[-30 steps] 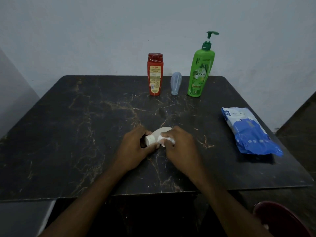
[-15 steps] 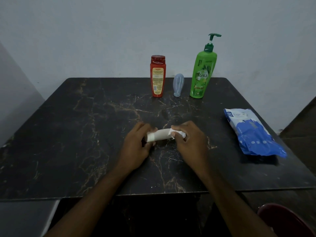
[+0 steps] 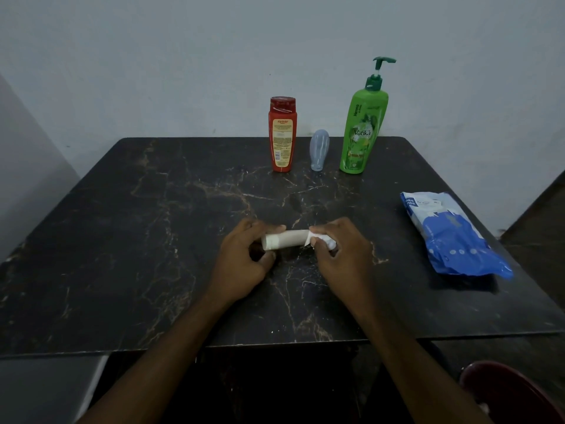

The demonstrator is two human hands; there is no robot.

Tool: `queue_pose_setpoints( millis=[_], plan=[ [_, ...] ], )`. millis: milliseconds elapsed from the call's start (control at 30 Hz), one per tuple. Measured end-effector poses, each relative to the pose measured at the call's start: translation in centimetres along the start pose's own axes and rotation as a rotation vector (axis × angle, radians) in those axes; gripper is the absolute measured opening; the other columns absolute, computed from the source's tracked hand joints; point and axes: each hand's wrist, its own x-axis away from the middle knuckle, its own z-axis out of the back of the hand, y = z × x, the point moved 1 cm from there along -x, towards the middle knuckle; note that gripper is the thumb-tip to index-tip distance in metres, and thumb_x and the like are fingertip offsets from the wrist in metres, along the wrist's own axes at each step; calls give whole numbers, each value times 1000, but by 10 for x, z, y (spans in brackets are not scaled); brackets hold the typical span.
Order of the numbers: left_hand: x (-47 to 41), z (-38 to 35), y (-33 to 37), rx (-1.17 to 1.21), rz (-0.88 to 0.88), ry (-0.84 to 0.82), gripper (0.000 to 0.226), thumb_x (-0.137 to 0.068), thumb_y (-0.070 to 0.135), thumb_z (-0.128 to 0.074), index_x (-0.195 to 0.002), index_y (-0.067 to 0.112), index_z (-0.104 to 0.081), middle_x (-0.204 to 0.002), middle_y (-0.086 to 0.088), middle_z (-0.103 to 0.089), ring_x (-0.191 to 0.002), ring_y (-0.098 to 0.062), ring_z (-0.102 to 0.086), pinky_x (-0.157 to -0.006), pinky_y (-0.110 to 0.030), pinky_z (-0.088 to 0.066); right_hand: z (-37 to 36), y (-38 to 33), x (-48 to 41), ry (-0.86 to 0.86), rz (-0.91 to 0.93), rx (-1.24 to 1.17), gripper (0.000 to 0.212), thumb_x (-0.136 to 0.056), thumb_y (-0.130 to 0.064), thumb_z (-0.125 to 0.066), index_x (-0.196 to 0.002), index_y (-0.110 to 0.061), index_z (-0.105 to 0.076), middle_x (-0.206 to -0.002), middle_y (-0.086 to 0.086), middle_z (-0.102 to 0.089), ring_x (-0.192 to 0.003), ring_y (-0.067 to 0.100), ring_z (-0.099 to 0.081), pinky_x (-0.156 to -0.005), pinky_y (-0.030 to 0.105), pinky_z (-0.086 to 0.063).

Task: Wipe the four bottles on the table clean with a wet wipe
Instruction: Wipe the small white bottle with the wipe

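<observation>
**A:** What have the hands got?

**B:** On my feed, the left hand [image 3: 241, 261] grips the capped end of the white bottle [image 3: 286, 239], fingers curled round it; the bottle lies sideways over the near middle of the table [image 3: 122, 240]; in this dim light I cannot tell whether it rests on the top or hangs just above it; the right hand [image 3: 339, 255] pinches a bunched wet wipe [image 3: 322, 240] against the bottle's other end.

**A:** And the other three?

**B:** Upright in a row at the far edge; red bottle [image 3: 282, 134] on the left, small pale blue bottle [image 3: 319, 149] between, green pump bottle [image 3: 363, 130] on the right; near each other, apart. The wipes pack [image 3: 449, 237] lies flat by the right edge, well apart from both hands.
</observation>
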Motion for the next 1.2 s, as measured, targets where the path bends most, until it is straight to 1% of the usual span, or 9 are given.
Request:
queue_pose_setpoints(
  millis=[133,200,433,567,733,867,967,1100,1200],
  plan=[
    [0,0,2,53,40,34,30,-86,27,-80,-115,26,-73,-109,13,-70,-100,-8,-66,-84,-32,-55,1,-1,1,-25,7,15,23,-86,-5,-67,-106,-15,-74,-102,-5,-59,-87,4,-58,-74,9,-47],
    [-2,-1,2,56,83,59,24,-84,25,-82,-108,24,-75,-103,14,-72,-96,-6,-67,-81,-31,-56,1,-3,1,-41,31,6,21,-86,-8,-68,-105,-15,-74,-100,-6,-59,-85,2,-58,-73,7,-44],
    [-3,-3,-4,-39,156,50,51,-71,20,-91,-118,19,-70,-110,11,-69,-100,-3,-64,-88,-20,-51,-3,3,0,-79,-48,-38,19,-84,-12,-73,-102,-20,-74,-97,-7,-65,-86,-4,-59,-74,1,-39],
    [-4,-6,-4,-150,91,41,45,-69,19,-92,-110,17,-73,-103,7,-68,-91,-3,-59,-78,-8,-39,-3,11,-5,-49,-157,-23,21,-83,-16,-75,-103,-21,-73,-98,-8,-67,-89,3,-62,-76,2,-40],
    [-4,-6,-5,-123,107,39,41,-68,15,-92,-104,13,-72,-103,10,-71,-92,-7,-64,-80,-19,-48,-7,5,-6,-68,-253,32,17,-88,-19,-71,-105,-17,-74,-101,-5,-66,-86,3,-58,-72,-3,-35],
    [-4,-8,-7,-98,112,49,39,-67,15,-92,-100,14,-72,-103,9,-73,-92,-5,-67,-81,-27,-54,-24,-21,8,-54,-174,79,15,-87,-19,-70,-100,-14,-74,-103,1,-67,-91,13,-63,-79,18,-44],
    [-4,-8,-8,-115,101,56,35,-70,13,-89,-101,14,-73,-103,9,-74,-92,-6,-67,-83,-31,-55,-40,-43,21,-97,-35,133,10,-87,-11,-66,-94,-9,-73,-100,3,-64,-83,20,-64,-74,27,-49],
    [-5,-8,-8,-115,104,40,38,-70,17,-91,-102,14,-71,-105,10,-73,-93,-4,-66,-82,-24,-53,-33,-32,15,-72,-36,145,10,-85,-11,-68,-92,-12,-74,-97,0,-64,-83,16,-63,-74,13,-39],
    [-4,-8,-7,-103,104,24,39,-68,17,-92,-100,16,-69,-105,11,-71,-93,-3,-65,-79,-22,-51,-17,-7,-1,-96,-206,152,11,-88,-19,-68,-96,-17,-76,-99,-2,-66,-85,10,-61,-70,17,-40]
  ],
)
